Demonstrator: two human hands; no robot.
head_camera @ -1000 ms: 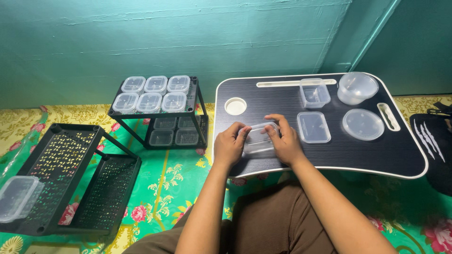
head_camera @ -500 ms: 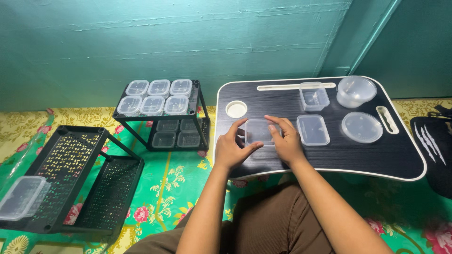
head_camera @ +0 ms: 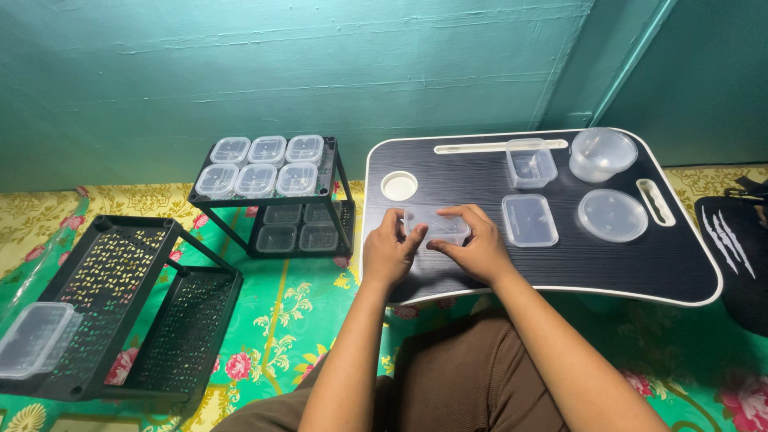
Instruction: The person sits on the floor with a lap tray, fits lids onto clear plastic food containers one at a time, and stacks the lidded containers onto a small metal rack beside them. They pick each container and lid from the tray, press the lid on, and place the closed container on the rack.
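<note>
Hands at frame centre: left hand [head_camera: 390, 254] and right hand [head_camera: 474, 246] both clasp a small clear rectangular plastic container [head_camera: 436, 225] over the black lap table [head_camera: 560, 264]; flat clear rectangular lid [head_camera: 530, 220] lies just right.

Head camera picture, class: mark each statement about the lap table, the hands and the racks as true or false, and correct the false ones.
1. Both hands hold one small clear box over the lap table. True: the left hand and the right hand grip the small clear box from either side.
2. The round bowl stands at the table's near left corner. False: it is at the far right corner.
3. A round lid lies flat in front of the bowl. True.
4. The small rack holds three lidded boxes on top. False: it holds six, in two rows.
5. The large black rack carries a clear box at its left end. True.
</note>
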